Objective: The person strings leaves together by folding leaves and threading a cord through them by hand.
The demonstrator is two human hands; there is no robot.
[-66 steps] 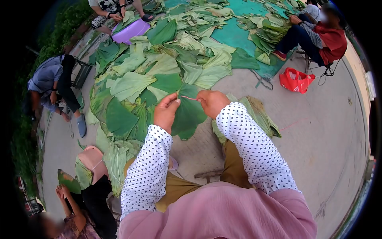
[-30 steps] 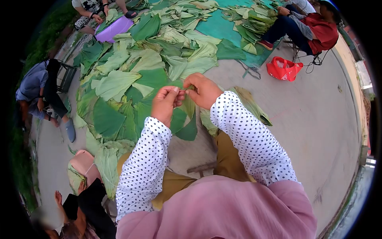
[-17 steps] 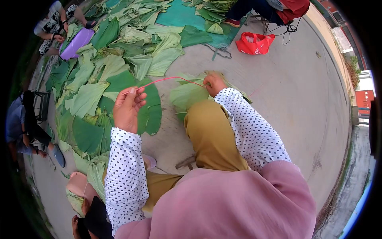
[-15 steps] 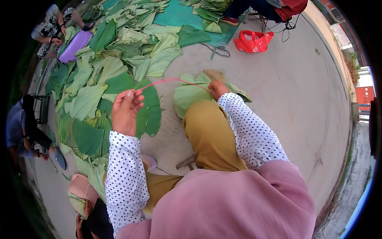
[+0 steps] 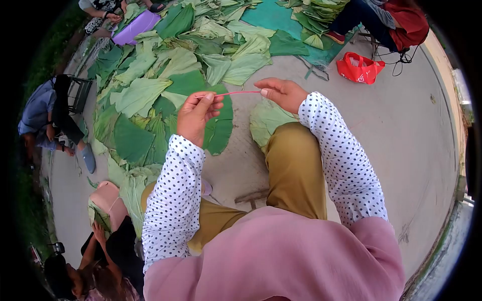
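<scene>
- Fingers (image 5: 203,99) of the left hand (image 5: 191,123) are pinched on the pink string (image 5: 236,92), near 12 o'clock; it reaches the right hand (image 5: 287,95), whose forefinger stands off the thumb. Whether that hand grips it, I cannot tell.
- Holding it well likely takes a firm pinch at each end and light, even tension, clear of the leaves (image 5: 133,138) at 10 o'clock.
- Red bag (image 5: 359,70), 2 o'clock: something pale inside.
- Purple tub (image 5: 136,29), 11 o'clock: contents unclear.
</scene>
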